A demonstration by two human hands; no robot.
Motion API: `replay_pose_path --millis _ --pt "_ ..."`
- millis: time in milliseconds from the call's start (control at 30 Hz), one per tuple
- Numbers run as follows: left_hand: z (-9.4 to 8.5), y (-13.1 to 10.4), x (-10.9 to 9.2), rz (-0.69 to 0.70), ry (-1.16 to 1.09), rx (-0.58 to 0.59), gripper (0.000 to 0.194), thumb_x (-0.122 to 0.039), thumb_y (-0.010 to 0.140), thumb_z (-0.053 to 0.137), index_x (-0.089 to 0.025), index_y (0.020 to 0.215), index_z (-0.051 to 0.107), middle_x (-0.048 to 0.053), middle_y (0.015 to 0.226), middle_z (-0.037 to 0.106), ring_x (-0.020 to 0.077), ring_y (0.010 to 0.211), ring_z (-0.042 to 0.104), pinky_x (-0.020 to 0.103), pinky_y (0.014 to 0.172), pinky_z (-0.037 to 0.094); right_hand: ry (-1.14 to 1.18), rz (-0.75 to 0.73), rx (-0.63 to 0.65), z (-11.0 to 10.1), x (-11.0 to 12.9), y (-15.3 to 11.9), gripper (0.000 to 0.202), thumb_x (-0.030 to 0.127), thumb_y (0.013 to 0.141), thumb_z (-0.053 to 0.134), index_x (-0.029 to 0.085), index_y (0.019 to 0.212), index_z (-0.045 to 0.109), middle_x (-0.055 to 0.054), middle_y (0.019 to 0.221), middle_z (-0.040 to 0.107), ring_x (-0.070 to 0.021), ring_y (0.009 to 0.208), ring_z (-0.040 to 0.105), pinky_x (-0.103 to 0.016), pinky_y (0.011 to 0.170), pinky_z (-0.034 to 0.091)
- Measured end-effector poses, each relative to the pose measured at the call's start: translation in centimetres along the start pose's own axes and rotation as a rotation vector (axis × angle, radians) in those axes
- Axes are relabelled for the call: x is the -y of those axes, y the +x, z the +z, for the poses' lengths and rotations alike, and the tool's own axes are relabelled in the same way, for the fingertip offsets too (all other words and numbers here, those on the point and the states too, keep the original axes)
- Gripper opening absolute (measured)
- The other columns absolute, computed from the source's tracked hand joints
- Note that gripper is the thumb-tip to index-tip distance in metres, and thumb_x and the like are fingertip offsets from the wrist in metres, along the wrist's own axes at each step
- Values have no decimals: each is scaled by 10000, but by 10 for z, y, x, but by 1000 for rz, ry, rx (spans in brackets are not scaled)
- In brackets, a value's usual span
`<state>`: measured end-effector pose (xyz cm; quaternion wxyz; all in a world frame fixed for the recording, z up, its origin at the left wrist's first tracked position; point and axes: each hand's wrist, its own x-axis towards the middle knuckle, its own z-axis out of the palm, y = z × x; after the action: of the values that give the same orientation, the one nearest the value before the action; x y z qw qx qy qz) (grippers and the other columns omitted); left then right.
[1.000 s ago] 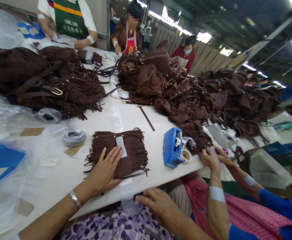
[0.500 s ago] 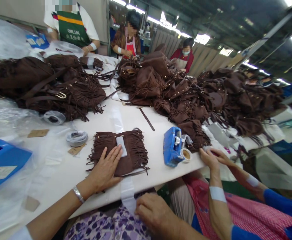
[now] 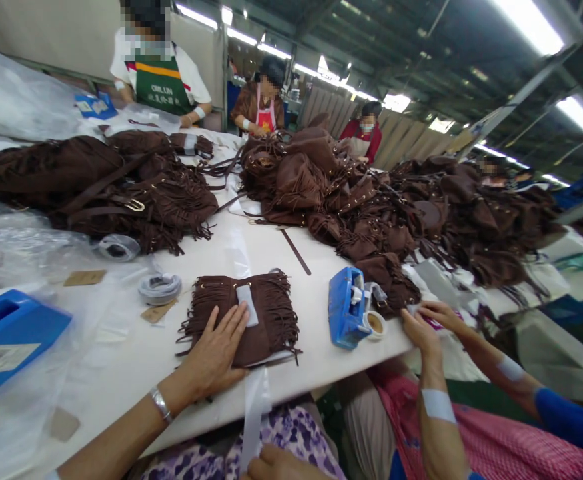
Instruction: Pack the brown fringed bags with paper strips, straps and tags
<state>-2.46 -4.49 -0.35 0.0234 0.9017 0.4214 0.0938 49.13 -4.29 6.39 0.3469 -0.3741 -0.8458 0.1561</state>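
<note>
A dark brown fringed suede bag (image 3: pixel 266 340) lies flat on the white table, with a small pale grey piece (image 3: pixel 248 297) on its upper middle. My left hand (image 3: pixel 216 350) rests flat on the bag, fingers stretched out, the tips touching that piece. A translucent whitish strip (image 3: pixel 256 400) emerges from beneath the bag and hangs over the table's front edge. Its lower end is in my right hand (image 3: pixel 284 465), low at the frame's bottom, fingers curled round it. Part of that hand is cut off. The same strip's far end (image 3: pixel 238 253) shows beyond the bag.
A blue tape dispenser (image 3: pixel 346 310) and a tape roll (image 3: pixel 375 325) stand right of the bag. Coiled grey bands (image 3: pixel 160 288) and cardboard tags lie left, near a blue box-like holder (image 3: pixel 16 340). Heaped brown bags (image 3: pixel 316 173) fill the back. A co-worker's hands (image 3: pixel 428 327) work at right.
My right hand has moved down and slightly left, drawing the strip's hanging end taut. My left hand stays flat on the bag. The whole view has shifted slightly.
</note>
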Motion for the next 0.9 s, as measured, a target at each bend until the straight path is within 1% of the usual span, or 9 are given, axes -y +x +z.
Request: replay_pose_path --millis 133,233,300,367,467,600,700,767,900 --pt "1 -1 1 0 -4 23 1028 -560 754 592 -88 1539 126 189 1628 91 332 1499 118 566 1200 -9 -54 -16 20 3 5 1 448 213 989 308 563 1120 556 -8 611 454 -212 597 497 -287 329 251" --pt "1 -1 0 -2 -5 35 1022 -548 755 593 -88 1539 125 193 1629 73 334 1496 133 567 1197 -21 -105 -34 109 4 19 11 364 253 996 372 524 1124 578 -10 684 528 -212 676 553 -285 354 348" --pt "-1 -1 -1 -3 -7 42 1011 -547 760 587 -89 1538 133 195 1628 74 331 1496 134 567 1195 -23 -153 -43 211 5 33 19 244 317 986 465 446 1139 604 -19 820 607 -203 761 586 -284 439 458" --pt "-4 -1 -2 -3 -6 55 1001 -542 760 585 -86 1535 146 195 1627 75 324 1499 123 564 1195 -22 -216 -55 336 8 49 27 202 393 971 526 353 1145 621 -48 1015 641 -191 860 603 -294 598 546" --pt "-4 -2 -2 -3 -2 71 991 -534 764 576 -85 1535 145 194 1628 58 315 1504 101 561 1194 -27 -330 -83 541 14 75 39 217 401 984 520 282 1124 636 -90 1226 599 -177 980 604 -331 817 553" --pt "-2 -2 1 1 -9 96 1048 -597 753 577 -95 1543 106 188 1629 33 326 1503 102 579 1191 -28 -482 -128 753 22 103 58 279 362 971 566 215 1207 584 -70 1201 609 -192 1008 610 -387 841 548" --pt "-2 -1 2 0 -13 116 1076 -618 739 591 -97 1545 103 186 1628 31 316 1507 83 579 1192 -31 -540 -145 731 21 117 77 220 314 977 546 168 1132 600 -19 1036 643 -163 890 619 -343 760 547" --pt "-3 0 1 -11 -17 127 1061 -597 743 596 -102 1545 108 180 1629 20 309 1509 67 576 1193 -37 -554 -153 666 18 126 89 152 219 989 476 206 1040 619 40 896 643 -137 798 586 -282 681 522" --pt "-2 -1 0 -27 -35 129 1070 -569 731 619 -126 1550 93 164 1632 9 316 1507 78 581 1194 -33 -548 -193 551 29 155 110 242 90 933 454 265 923 621 70 757 604 -155 695 528 -262 579 462"
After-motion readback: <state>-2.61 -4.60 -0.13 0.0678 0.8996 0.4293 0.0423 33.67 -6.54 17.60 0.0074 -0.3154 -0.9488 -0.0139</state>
